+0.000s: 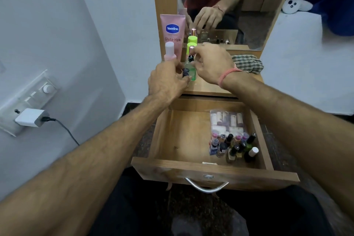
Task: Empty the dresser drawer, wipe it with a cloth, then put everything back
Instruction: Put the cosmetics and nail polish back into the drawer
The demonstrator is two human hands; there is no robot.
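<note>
The dresser drawer (191,140) stands pulled out towards the person, below the dresser top (210,84), with its metal handle (206,187) at the near front. Its left part shows bare wood. In its right part lie a clear packet of small tubes (228,120) at the far side and, just nearer, a close cluster of nail polish bottles (235,147), mostly upright with dark caps, one with a white cap.

Both hands are up over the dresser top, near each other. The left hand (166,80) has its fingers curled around a small dark-capped bottle (185,72), pinching it. The right hand (210,61), with a pink thread band (228,74) at the wrist, pinches another small dark-capped bottle (190,58) between its fingertips, just beyond and to the right of the first. Whether either bottle touches the surface cannot be told.

At the far left of the top stand a pink Vaseline tube (172,34), a pink bottle with a pale cap (169,51) and green-capped bottles (192,43); a clear green bottle (192,74) sits between the two hands. A checked cloth (247,63) lies crumpled at the right of the top, beside the right wrist. The mirror (239,5) behind reflects the hands. On the left wall a white charger (30,118) is plugged into a switchboard (32,97).
</note>
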